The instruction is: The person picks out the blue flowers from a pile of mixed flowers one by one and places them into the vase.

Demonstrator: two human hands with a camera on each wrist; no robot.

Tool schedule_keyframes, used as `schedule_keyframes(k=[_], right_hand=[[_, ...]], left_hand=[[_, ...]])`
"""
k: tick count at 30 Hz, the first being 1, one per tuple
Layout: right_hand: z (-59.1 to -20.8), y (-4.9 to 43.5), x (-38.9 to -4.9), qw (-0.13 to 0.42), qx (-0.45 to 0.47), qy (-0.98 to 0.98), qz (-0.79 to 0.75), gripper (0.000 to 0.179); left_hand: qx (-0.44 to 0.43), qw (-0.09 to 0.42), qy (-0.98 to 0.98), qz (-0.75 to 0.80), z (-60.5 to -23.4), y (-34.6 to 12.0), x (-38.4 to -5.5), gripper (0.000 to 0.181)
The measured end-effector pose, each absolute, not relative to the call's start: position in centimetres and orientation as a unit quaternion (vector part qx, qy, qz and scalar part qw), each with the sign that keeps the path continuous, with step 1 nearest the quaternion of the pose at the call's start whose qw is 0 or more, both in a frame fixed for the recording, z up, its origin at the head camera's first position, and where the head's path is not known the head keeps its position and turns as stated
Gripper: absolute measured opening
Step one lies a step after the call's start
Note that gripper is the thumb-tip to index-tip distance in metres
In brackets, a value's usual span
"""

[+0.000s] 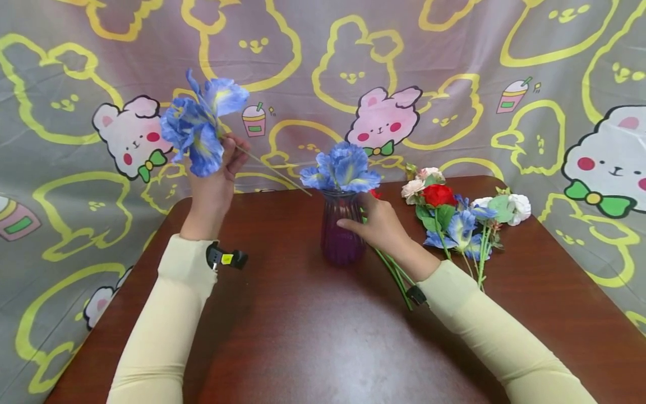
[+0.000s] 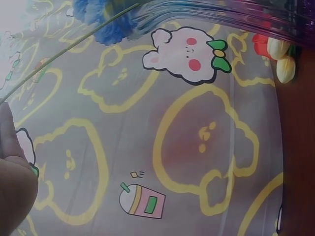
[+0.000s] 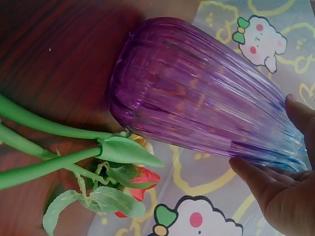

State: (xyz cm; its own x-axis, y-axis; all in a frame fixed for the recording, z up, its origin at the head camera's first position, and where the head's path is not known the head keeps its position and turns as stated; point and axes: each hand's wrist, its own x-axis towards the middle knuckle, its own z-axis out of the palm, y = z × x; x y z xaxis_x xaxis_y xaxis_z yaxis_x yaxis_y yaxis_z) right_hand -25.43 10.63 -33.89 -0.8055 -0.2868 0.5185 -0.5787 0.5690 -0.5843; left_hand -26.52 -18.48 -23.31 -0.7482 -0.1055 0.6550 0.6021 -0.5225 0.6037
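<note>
My left hand [image 1: 213, 188] is raised at the left and pinches an artificial blue iris [image 1: 194, 126] by its stem, just below the bloom. Its thin stem [image 2: 64, 53] slants down to the right, the tip close to the vase's mouth. Centred on the table, a ribbed glass vase [image 3: 172, 93] fades from purple at the base to clear blue at the rim. Another blue iris [image 1: 343, 165] shows over the vase's mouth. My right hand [image 1: 382, 224] grips the upper part of the vase, thumb on one side and fingers on the other.
Artificial flowers lie right on the brown table [image 1: 282, 336]: a red rose [image 1: 439, 194], a blue iris [image 1: 461, 227] and white blooms [image 1: 518, 209]. Green stems [image 1: 396, 278] lie beside the vase, with tulips [image 2: 285, 69] behind it. A patterned curtain [image 1: 303, 67] hangs beyond the table.
</note>
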Motion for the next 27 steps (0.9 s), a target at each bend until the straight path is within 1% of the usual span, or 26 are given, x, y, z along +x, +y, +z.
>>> schedule_keyframes(k=[5, 9, 12, 16, 19, 23, 27], right_hand=[[-33.8, 10.6, -25.4, 0.179, 0.247, -0.865, 0.398, 0.066], [-33.8, 10.6, -25.4, 0.175, 0.244, -0.866, 0.400, 0.066], [-33.8, 10.7, -25.4, 0.173, 0.242, -0.866, 0.403, 0.065], [-33.8, 10.7, -25.4, 0.170, 0.241, -0.866, 0.403, 0.065], [-33.7, 10.7, -25.4, 0.170, 0.239, -0.867, 0.403, 0.063], [-33.7, 10.7, -25.2, 0.171, 0.236, -0.867, 0.404, 0.058], [-33.7, 10.7, -25.2, 0.169, 0.234, -0.867, 0.405, 0.057]], left_hand=[[-0.294, 0.225, -0.446, -0.815, -22.7, -18.4, -26.6, 0.019], [-0.302, 0.232, -0.445, -0.810, -22.0, -18.4, -26.5, 0.029], [-0.305, 0.232, -0.444, -0.810, -21.5, -18.3, -26.5, 0.031], [-0.310, 0.235, -0.446, -0.806, -21.0, -18.1, -26.5, 0.022], [-0.307, 0.236, -0.440, -0.810, -20.8, -17.8, -26.6, 0.019], [-0.296, 0.223, -0.423, -0.827, -20.8, -17.2, -26.7, 0.018], [-0.282, 0.213, -0.421, -0.835, -20.9, -16.7, -26.9, 0.013]])
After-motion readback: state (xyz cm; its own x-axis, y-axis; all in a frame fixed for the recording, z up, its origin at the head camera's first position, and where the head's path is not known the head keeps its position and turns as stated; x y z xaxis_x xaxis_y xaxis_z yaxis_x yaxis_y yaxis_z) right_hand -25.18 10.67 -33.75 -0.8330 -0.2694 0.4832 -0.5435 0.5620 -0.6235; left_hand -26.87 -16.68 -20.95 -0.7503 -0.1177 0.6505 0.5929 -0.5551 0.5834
